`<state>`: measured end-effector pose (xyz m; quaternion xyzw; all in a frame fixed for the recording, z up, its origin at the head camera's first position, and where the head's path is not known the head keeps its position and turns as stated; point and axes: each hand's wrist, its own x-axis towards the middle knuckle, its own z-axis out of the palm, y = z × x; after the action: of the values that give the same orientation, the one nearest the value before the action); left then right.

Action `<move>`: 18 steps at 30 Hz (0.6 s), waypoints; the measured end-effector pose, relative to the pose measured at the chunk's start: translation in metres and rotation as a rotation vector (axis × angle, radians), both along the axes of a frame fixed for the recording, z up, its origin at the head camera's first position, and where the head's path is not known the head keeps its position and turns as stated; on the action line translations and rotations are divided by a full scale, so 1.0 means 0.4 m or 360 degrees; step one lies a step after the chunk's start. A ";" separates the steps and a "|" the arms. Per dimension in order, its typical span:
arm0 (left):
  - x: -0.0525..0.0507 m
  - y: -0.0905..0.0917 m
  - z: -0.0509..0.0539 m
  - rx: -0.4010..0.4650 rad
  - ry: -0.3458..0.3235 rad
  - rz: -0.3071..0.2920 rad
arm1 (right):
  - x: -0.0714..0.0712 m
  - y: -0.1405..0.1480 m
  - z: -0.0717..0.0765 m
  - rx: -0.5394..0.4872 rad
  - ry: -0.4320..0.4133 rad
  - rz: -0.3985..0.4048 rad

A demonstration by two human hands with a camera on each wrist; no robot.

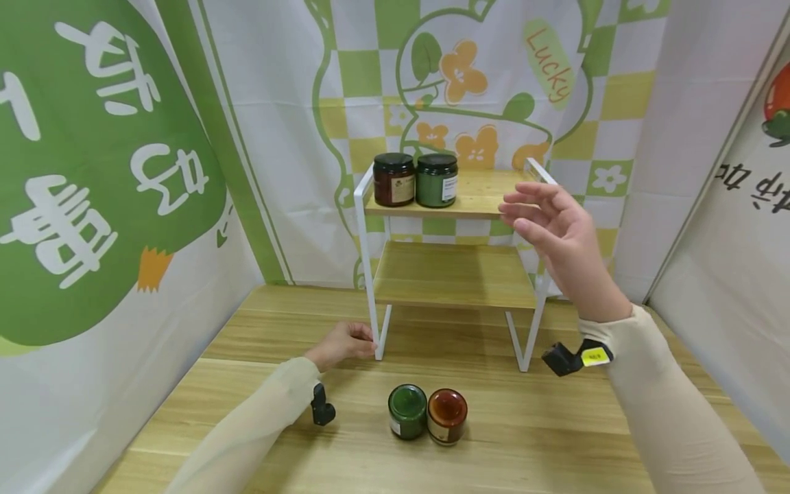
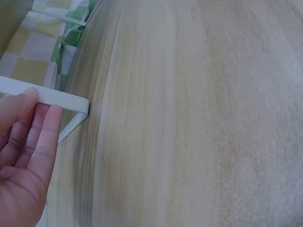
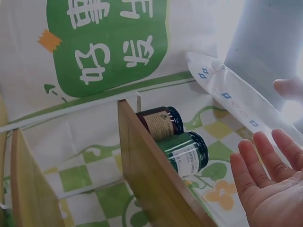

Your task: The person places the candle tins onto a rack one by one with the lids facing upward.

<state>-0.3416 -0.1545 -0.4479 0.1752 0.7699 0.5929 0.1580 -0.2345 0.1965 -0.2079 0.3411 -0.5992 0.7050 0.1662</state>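
A two-tier wooden shelf with a white metal frame stands on the table. My left hand pinches the foot of its left front leg; in the left wrist view, thumb and fingertips meet the white bar. Raised beside the top board's right end, my right hand holds nothing, its fingers loosely extended. On the top board's left side, a dark red jar and a green jar, both black-lidded, sit side by side. Before the shelf, another green jar and an amber-red jar show glassy tops without black lids.
The wooden table reaches back to a printed cloth backdrop with green and yellow checks. Cloth walls close off the left and right sides. A small black camera is strapped at the right wrist, another at the left.
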 end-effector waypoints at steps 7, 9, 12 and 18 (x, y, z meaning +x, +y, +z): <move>0.003 -0.001 0.004 -0.0028 0.0023 0.0008 | 0.027 0.003 -0.069 0.0018 0.0024 -0.0006; 0.004 0.000 0.005 -0.0026 0.0020 0.0010 | 0.033 0.000 -0.087 0.0032 0.0023 0.0008; 0.005 0.001 0.006 -0.0017 0.0016 0.0013 | 0.042 -0.006 -0.116 0.0067 0.0043 0.0040; 0.004 0.002 0.005 0.0007 0.0000 0.0002 | 0.055 -0.026 -0.169 0.0124 0.0120 0.0152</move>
<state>-0.3398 -0.1538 -0.4458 0.1751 0.7686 0.5948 0.1574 -0.2123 0.1862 -0.2757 0.4019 -0.6025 0.6749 0.1415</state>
